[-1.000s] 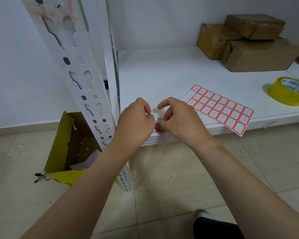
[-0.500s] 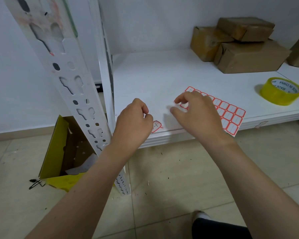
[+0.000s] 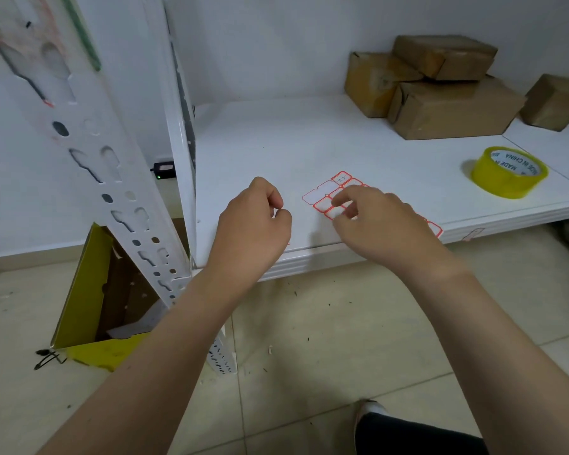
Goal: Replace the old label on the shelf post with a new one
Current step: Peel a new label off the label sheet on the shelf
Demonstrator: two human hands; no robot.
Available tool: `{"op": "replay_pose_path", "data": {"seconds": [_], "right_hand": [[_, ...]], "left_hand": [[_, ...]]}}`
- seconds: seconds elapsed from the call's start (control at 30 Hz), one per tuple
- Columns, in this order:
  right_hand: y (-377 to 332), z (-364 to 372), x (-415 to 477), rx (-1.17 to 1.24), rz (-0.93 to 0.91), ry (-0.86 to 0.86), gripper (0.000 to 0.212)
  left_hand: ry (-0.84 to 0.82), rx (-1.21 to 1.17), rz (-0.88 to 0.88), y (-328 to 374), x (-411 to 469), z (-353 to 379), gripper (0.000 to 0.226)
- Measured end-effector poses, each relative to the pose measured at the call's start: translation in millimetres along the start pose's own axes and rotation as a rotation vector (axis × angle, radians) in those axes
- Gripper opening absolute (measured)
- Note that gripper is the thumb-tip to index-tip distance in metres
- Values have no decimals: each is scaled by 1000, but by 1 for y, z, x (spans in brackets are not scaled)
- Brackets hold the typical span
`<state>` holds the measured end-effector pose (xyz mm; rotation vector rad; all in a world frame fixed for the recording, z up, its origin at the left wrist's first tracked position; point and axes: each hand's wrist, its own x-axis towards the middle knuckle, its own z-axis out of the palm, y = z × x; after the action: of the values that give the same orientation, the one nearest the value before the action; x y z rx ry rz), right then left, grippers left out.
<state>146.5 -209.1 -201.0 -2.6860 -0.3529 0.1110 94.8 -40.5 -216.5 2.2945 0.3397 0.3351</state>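
Observation:
A white perforated shelf post [image 3: 89, 142] slants down the left side, with faint red and green smears near its top. A sheet of red-bordered labels [image 3: 322, 196] lies on the white shelf board [image 3: 309, 139], with blank gaps at its near-left corner. My right hand [image 3: 378, 224] rests on that sheet, curved fingertips touching labels at its left end and covering most of it. My left hand [image 3: 253, 224] hovers over the shelf's front edge left of the sheet, fingers curled shut, thumb against forefinger, with nothing visible in it.
A yellow tape roll [image 3: 508, 172] stands on the shelf at the right, and brown cardboard boxes [image 3: 440, 93] are stacked at the back. An open yellow carton [image 3: 89, 290] sits on the tiled floor behind the post. A small black device [image 3: 163, 167] glows green by the wall.
My right hand left the shelf's front edge beside my left hand and moved right onto the label sheet. A single label lay near the edge; my left hand now hides that spot.

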Motion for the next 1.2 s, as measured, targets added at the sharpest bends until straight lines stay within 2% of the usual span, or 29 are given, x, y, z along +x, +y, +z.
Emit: {"op": "replay_pose_path", "data": {"seconds": [0.07,0.13,0.23,0.3,0.4,0.67,0.8,0.87,0.93,1.0,1.07,1.13,1.2], "right_hand": [[3,-2,2,69,-21,73,31],[10,-2,5,1,-21,62,45],[19,-3,1,-208,3,-173,86],[24,1,-1,-353,-84,-237,90],[27,2,2,-385,-168,-138,76],[13,2,4,-130,-150,116,47],[-11,-5,-7,54,-277,146,44],[-26,-9,-17,95,-360,106,44],[-37,-11,-25,63,-466,32,44],[-41,-10,-30,29,-551,-43,42],[-39,-8,-28,59,-585,-46,35],[-36,-5,-23,168,-580,56,24],[-31,-4,-17,299,-500,228,17]], "left_hand": [[-5,-2,6,3,-1,1,9],[-12,-13,14,5,-2,1,9],[-23,-28,37,7,-2,1,10],[-28,-48,39,7,-1,2,9],[-47,-111,8,7,-2,6,7],[-62,-242,-80,8,0,9,11],[-221,-717,-320,18,4,3,39],[-298,-955,-412,20,6,-2,34],[-302,-1052,-444,17,8,-5,37],[-231,-1071,-464,13,10,-6,39],[-129,-1033,-451,7,13,-7,34],[-65,-935,-406,6,12,-10,21],[-33,-858,-386,8,10,-12,14]]}}
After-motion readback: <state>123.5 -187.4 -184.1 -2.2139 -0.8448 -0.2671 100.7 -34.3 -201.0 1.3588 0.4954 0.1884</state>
